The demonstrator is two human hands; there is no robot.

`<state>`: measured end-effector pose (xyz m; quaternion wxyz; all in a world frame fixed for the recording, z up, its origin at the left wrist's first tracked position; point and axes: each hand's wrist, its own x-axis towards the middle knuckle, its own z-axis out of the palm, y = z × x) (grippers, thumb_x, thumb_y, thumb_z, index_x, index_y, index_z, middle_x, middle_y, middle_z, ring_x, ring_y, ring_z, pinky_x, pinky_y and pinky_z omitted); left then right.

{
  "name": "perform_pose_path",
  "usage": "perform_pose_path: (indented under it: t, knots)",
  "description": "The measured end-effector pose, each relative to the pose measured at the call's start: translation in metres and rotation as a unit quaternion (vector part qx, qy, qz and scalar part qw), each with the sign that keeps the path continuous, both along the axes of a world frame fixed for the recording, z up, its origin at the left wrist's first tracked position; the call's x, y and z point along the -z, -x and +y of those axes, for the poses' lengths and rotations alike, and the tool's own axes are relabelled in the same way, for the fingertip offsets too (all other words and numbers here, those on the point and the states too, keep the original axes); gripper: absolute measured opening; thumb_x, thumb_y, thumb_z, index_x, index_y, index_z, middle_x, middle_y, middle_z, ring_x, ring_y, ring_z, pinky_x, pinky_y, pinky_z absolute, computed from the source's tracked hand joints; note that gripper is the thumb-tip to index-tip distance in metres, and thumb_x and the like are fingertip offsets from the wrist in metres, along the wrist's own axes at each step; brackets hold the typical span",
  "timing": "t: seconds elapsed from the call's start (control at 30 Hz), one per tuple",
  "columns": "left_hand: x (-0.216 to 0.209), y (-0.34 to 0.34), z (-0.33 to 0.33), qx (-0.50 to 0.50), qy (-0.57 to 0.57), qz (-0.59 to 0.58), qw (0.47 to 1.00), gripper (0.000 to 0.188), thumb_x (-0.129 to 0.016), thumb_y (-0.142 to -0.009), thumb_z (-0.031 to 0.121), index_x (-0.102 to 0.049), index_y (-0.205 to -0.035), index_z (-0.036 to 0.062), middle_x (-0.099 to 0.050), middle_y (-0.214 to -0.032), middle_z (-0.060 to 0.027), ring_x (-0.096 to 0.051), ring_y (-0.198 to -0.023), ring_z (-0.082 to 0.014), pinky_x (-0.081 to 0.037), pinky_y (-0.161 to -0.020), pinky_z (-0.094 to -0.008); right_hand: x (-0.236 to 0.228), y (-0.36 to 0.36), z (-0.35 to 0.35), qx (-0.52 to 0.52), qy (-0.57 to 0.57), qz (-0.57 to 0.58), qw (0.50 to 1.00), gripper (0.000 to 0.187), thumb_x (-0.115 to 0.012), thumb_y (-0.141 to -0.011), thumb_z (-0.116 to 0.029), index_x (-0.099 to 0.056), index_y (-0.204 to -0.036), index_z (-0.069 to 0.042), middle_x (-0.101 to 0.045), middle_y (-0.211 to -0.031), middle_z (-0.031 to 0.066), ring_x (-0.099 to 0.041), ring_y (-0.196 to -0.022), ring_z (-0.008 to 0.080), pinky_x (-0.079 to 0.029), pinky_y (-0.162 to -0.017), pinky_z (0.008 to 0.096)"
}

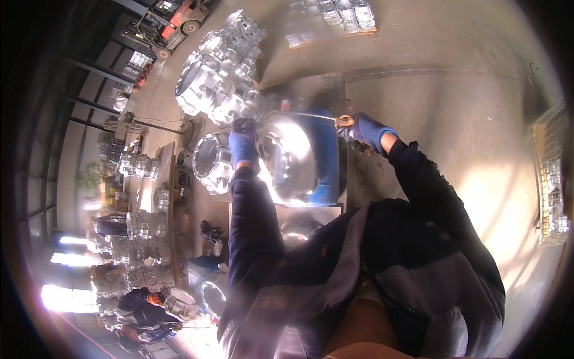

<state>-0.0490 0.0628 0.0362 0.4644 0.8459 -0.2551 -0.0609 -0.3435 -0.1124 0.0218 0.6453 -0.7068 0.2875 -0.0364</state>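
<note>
A large, shiny cast-metal housing (286, 157) with a round opening lies on a blue-covered workbench (324, 173) in front of me. My left hand (243, 142), in a blue and dark work glove, is at its left edge with the fingers curled; what lies under the fingertips is partly hidden. Off the right side of the bench, my right hand (366, 131), gloved too, is closed around the tan handle of a long thin metal rod tool (314, 115). The rod points left across the far part of the housing. Strong glare washes out part of the metal.
More castings (224, 72) stand stacked at the far left, and another round housing (213, 161) sits beside my left hand. A co-worker (146, 314) bends over a casting at lower left. Farther off are a red forklift (179, 27), a loaded pallet (332, 21) and a wire cage (547, 179).
</note>
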Motion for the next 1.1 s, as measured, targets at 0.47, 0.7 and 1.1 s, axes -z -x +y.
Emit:
perform_pose_path:
  t: [0.47, 0.7, 1.1]
  knots:
    - [0.007, -0.007, 0.001, -0.012, -0.045, -0.053, 0.997, 0.034, -0.067, -0.084, 0.033, -0.063, -0.103, 0.0052, -0.066, -0.080, -0.0078, -0.058, -0.067, -0.0161, -0.047, -0.065, -0.0325, -0.017, 0.005, 0.004, -0.042, 0.022, 0.088, 0.995, 0.043, -0.058, -0.090, -0.025, -0.055, -0.130, -0.011, -0.049, -0.139, 0.0065, -0.050, -0.123, 0.0213, -0.040, -0.101, 0.0320]
    - [0.004, -0.002, 0.004, 0.005, -0.013, 0.000, 1.000, 0.035, -0.067, -0.085, 0.033, -0.062, -0.105, 0.0047, -0.065, -0.079, -0.0051, -0.055, -0.065, -0.0138, -0.046, -0.062, -0.0305, -0.023, 0.005, 0.009, -0.032, 0.011, 0.040, 0.999, 0.040, -0.059, -0.090, -0.025, -0.057, -0.126, -0.008, -0.059, -0.126, 0.0081, -0.052, -0.119, 0.0208, -0.042, -0.097, 0.0325]
    - [0.004, 0.002, 0.005, 0.011, 0.038, 0.045, 0.998, 0.040, -0.068, -0.085, 0.033, -0.060, -0.108, 0.0018, -0.061, -0.074, -0.0032, -0.051, -0.060, -0.0111, -0.042, -0.056, -0.0286, 0.042, -0.015, -0.008, 0.014, -0.043, 0.026, 0.999, 0.026, -0.061, -0.089, -0.036, -0.061, -0.100, -0.012, -0.055, -0.059, 0.0066, -0.049, -0.039, 0.0166, -0.039, -0.037, 0.0331]
